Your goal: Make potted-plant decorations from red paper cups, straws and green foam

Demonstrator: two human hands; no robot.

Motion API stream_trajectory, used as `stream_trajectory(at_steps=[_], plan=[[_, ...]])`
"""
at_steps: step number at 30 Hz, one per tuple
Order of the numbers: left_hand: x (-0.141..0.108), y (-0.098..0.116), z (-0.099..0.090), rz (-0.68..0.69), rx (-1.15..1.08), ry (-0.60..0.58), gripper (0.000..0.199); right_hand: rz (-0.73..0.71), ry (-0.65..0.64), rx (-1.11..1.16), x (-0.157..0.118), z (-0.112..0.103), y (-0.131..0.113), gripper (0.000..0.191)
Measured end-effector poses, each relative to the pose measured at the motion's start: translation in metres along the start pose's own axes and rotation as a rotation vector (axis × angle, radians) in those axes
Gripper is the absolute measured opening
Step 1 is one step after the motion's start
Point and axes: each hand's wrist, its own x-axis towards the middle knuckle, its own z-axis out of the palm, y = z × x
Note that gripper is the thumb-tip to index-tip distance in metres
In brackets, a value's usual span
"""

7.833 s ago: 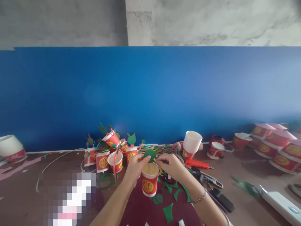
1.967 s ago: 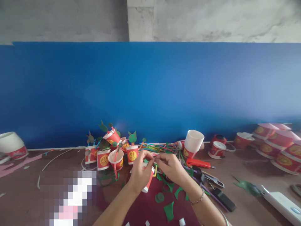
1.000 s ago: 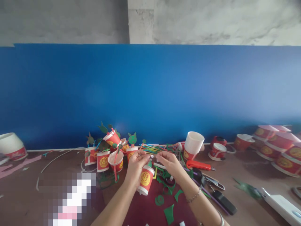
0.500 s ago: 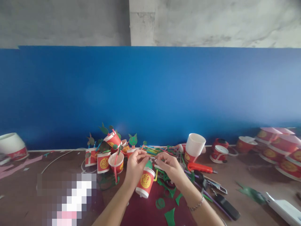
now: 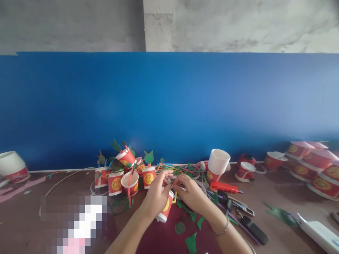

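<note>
My left hand [image 5: 158, 193] and my right hand [image 5: 189, 191] are close together over a red-and-white paper cup [image 5: 166, 211]. Both hands have fingers and thumbs pinched, and what lies between them is too small and covered to make out. Tilted to the right, the cup has a yellow handle-like piece [image 5: 174, 198] on its right side. My left hand covers part of the cup's front and top. Green paper scraps [image 5: 191, 243] lie on the dark red surface just below and right of the hands.
Decorated paper cups [image 5: 116, 185] with green cut-out faces cluster at left. A stack of white cups [image 5: 219, 160] stands behind my right hand. Also at right are an orange cutter [image 5: 225, 187], a black key fob [image 5: 254, 230], a white-handled tool [image 5: 316, 231] and piled red cups [image 5: 324, 185].
My hands have drawn closer together, and the left has turned and shifted right, covering more of the cup. The green round piece at the cup's top is now hidden.
</note>
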Motion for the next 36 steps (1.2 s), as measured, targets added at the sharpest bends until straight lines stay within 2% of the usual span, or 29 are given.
stream_trajectory(at_steps=[15, 19, 21, 24, 27, 29, 31, 36], plan=[[-0.001, 0.001, -0.002, 0.046, 0.016, -0.026, 0.044, 0.087, 0.015, -0.089, -0.001, 0.001, -0.001, 0.006], [-0.001, -0.001, -0.002, 0.005, -0.049, -0.047, 0.044, 0.089, 0.003, -0.083, -0.001, -0.002, -0.004, 0.007], [0.0, -0.003, -0.001, -0.048, -0.114, -0.025, 0.041, 0.064, 0.001, -0.06, -0.001, -0.003, -0.005, 0.004], [0.004, -0.005, -0.001, -0.163, -0.226, 0.045, 0.033, 0.026, 0.025, -0.021, 0.001, -0.004, -0.005, 0.008], [0.007, -0.003, -0.004, -0.243, -0.266, 0.022, 0.017, 0.02, 0.088, 0.057, 0.001, -0.005, -0.005, 0.011], [0.007, 0.001, -0.005, -0.255, -0.255, -0.032, 0.012, 0.014, 0.1, 0.132, 0.001, -0.006, -0.005, 0.013], [0.006, 0.005, -0.005, -0.247, -0.249, -0.046, 0.018, 0.024, 0.076, 0.197, 0.001, -0.006, -0.005, 0.015], [0.007, 0.011, -0.005, -0.163, -0.151, 0.033, 0.019, 0.139, 0.023, 0.297, 0.003, -0.002, 0.0, 0.025]])
